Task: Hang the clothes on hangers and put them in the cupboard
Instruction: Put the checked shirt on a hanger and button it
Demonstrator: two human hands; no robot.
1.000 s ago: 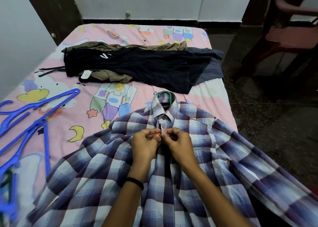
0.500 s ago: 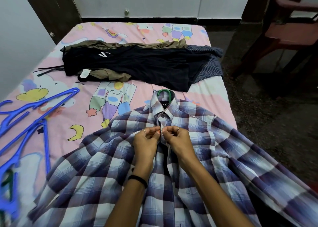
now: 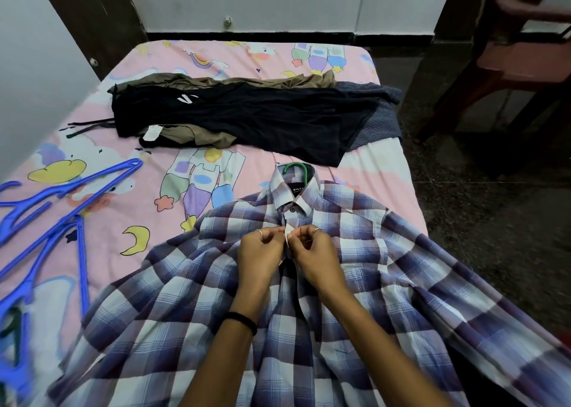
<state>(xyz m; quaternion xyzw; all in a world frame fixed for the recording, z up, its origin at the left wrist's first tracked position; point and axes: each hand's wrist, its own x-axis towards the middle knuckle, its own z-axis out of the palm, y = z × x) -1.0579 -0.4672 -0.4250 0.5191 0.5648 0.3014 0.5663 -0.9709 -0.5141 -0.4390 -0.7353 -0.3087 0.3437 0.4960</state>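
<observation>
Little has shifted over the last second: both hands stay pinched at the same spot on the placket just below the collar, only the fingertips working a touch differently, while the shirt lies as it did.

That checked shirt (image 3: 309, 298) is spread front-up on the near half of the bed (image 3: 102, 246), its collar pointing away and its right sleeve trailing off the bed edge toward the floor. A green hanger hook (image 3: 296, 169) pokes out of the collar, so the hanger is already inside. The left hand (image 3: 261, 252) pinches one front edge and the right hand (image 3: 312, 252) pinches the other; each grip is closed on the shirt's cloth, thumb against forefinger, seemingly doing up a button near the top (the button itself is too small to make out). Below the hands the front lies loosely together, and I cannot tell whether it is fastened.

Judging by this, the first garment is nearly ready: hung, being buttoned, not yet carried off. No cupboard is plainly identifiable in view.

Beyond it, across the middle of the bed, lies the pile of dark clothes (image 3: 247, 119), black on top with olive and a striped blue piece beneath, none on hangers. On the bed's left side several blue hangers (image 3: 61, 218) wait, unused. So most of the job remains.
</observation>
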